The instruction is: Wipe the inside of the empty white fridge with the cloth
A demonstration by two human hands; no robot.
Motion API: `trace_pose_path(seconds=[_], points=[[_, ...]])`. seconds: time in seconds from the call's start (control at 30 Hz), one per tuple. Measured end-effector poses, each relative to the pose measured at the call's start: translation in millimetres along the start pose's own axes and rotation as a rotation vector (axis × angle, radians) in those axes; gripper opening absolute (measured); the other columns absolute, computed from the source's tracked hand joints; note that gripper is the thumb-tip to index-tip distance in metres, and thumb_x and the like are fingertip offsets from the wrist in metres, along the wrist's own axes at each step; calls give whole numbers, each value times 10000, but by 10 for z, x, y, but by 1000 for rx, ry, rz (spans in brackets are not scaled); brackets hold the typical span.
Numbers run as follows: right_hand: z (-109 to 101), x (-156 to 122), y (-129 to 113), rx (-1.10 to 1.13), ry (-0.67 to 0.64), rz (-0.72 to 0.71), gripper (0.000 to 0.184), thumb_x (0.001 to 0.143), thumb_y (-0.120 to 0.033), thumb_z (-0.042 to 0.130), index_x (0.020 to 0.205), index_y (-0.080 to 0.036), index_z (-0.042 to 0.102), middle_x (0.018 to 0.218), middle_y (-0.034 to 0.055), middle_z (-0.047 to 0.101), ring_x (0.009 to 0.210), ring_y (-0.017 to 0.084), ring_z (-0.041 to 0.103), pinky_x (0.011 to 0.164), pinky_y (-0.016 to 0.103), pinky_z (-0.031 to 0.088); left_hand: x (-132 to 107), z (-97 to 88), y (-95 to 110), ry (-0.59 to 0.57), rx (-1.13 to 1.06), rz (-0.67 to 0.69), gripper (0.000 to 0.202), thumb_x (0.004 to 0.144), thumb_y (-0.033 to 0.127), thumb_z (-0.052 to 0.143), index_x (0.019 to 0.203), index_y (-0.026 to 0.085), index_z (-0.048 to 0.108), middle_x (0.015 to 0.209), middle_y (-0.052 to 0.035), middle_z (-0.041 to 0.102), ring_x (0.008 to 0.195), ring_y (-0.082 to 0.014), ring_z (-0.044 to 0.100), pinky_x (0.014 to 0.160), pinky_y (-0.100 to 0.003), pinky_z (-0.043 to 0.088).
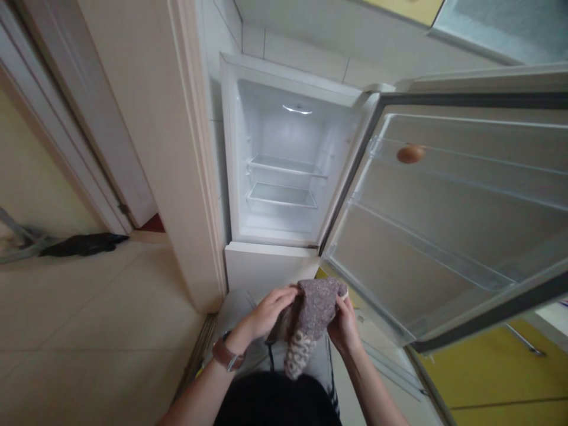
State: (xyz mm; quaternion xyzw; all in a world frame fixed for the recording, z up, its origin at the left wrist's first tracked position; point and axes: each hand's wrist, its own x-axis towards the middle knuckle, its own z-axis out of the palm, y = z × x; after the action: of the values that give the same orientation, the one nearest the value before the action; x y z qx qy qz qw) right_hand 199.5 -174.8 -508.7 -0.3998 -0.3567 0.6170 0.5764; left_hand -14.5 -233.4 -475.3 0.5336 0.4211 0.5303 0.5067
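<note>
A brownish-grey cloth with a pale patterned end hangs between my two hands, over my lap. My left hand has its fingers on the cloth's left edge. The fingers of my right hand are closed around its upper right corner. Just beyond them stands an open refrigerator, with two glass shelves inside and its light on. Its door is swung out to the right, with clear racks and one brown egg in the upper rack.
A door frame rises close on the left of the refrigerator. Yellow cabinets stand at the lower right, below the refrigerator door. On the tiled floor at the far left lies a black item.
</note>
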Motion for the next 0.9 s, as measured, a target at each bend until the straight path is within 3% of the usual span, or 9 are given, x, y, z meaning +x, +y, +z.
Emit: trace_pose_path(seconds=[0.13, 0.23, 0.3, 0.47, 0.57, 0.63, 0.73, 0.8, 0.9], points=[[47, 32, -84, 84, 31, 82, 627, 641, -480, 845, 1188, -257, 634, 1102, 36, 752, 979, 217, 712, 883, 336, 566, 60, 182, 16, 14, 67, 108, 604, 824, 257, 764, 1418, 220, 667, 1544, -108, 553, 1451, -310, 485, 1268, -465, 314], [29, 104, -160, 9, 56, 45, 672, 640, -501, 843, 1221, -241, 628, 1199, 49, 734, 1035, 213, 695, 919, 326, 546, 117, 231, 49, 148, 125, 179, 598, 762, 143, 740, 1357, 193, 703, 1490, -114, 598, 1452, -306, 478, 1285, -450, 279], [2, 118, -265, -107, 72, -14, 640, 665, -512, 837, 1199, -225, 634, 1194, 44, 730, 1062, 200, 672, 939, 302, 523, 160, 203, 38, 155, 65, 177, 517, 775, 130, 690, 1288, 177, 737, 1401, -121, 660, 1385, -304, 542, 1238, -445, 359], [49, 64, -624, -434, -50, -218, 477, 751, -524, 788, 1067, -199, 640, 1014, 22, 718, 966, 175, 624, 903, 269, 479, 229, 189, -184, 173, -389, 1, 395, 819, 313, 727, 1182, 158, 757, 1271, -125, 730, 1254, -306, 636, 1125, -436, 469], [120, 66, -720, -501, -58, -273, 429, 781, -513, 750, 1041, -197, 624, 977, 22, 702, 921, 167, 597, 876, 267, 460, 203, 298, -388, 96, -626, -106, 450, 847, 481, 735, 1136, 138, 765, 1278, -147, 727, 1239, -311, 646, 1112, -441, 470], [133, 89, -720, -516, -42, -283, 424, 779, -509, 737, 1037, -194, 618, 990, 27, 698, 907, 164, 582, 860, 265, 450, 188, 358, -503, 66, -617, -126, 480, 823, 491, 790, 1136, 128, 768, 1272, -154, 731, 1236, -310, 648, 1114, -430, 463], [90, 121, -693, -566, -35, -255, 450, 751, -543, 743, 992, -182, 624, 924, 27, 684, 864, 164, 559, 817, 265, 440, 215, 359, -588, 200, -511, -58, 516, 845, 513, 797, 1198, 140, 753, 1298, -139, 725, 1257, -294, 637, 1137, -410, 441], [44, 130, -672, -594, -49, -217, 495, 734, -588, 747, 984, -175, 638, 905, 31, 685, 860, 170, 559, 809, 269, 441, 252, 313, -575, 277, -442, -18, 550, 885, 573, 745, 1236, 150, 739, 1328, -130, 713, 1275, -288, 626, 1146, -403, 435], [-12, 138, -612, -541, -63, -148, 580, 710, -634, 757, 1055, -177, 664, 1009, 49, 715, 944, 194, 594, 878, 288, 456, 276, 241, -490, 299, -365, -13, 573, 894, 613, 719, 1228, 149, 741, 1336, -127, 710, 1285, -284, 621, 1155, -395, 430]])
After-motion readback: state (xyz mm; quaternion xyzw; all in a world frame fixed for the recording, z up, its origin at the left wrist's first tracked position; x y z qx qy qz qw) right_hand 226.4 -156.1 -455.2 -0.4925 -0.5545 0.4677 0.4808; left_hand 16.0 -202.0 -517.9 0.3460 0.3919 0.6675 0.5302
